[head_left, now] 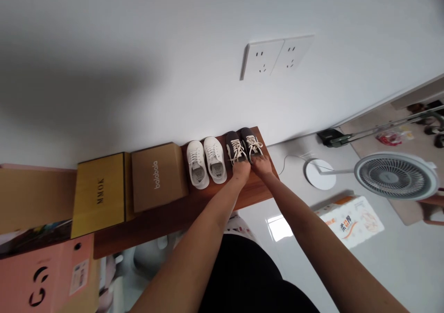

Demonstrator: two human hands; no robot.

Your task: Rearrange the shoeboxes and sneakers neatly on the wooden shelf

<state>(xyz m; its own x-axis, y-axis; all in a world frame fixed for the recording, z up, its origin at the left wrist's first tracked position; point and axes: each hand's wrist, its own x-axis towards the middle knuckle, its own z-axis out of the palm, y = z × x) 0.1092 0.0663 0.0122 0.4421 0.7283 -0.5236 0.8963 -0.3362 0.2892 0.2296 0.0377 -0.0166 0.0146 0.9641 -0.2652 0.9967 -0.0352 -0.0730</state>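
Note:
Two dark sneakers with cream laces stand side by side near the right end of a brown wooden shelf (256, 188), toes toward the wall. At the heel of the left dark sneaker (236, 145) is my left hand (242, 168), closed on it with the fingertips hidden in the opening. My right hand (261, 165) grips the heel of the right dark sneaker (250, 140) in the same way. Just left of them sits a pair of white sneakers, one white sneaker (197, 162) beside the other white sneaker (215, 158).
Left along the shelf are a brown shoe box (159, 176), a yellow box (99, 195) and an open pink box (48, 276). Wall sockets (277, 56) are above. On the floor to the right stand a fan (395, 176) and a white paper-goods pack (352, 222).

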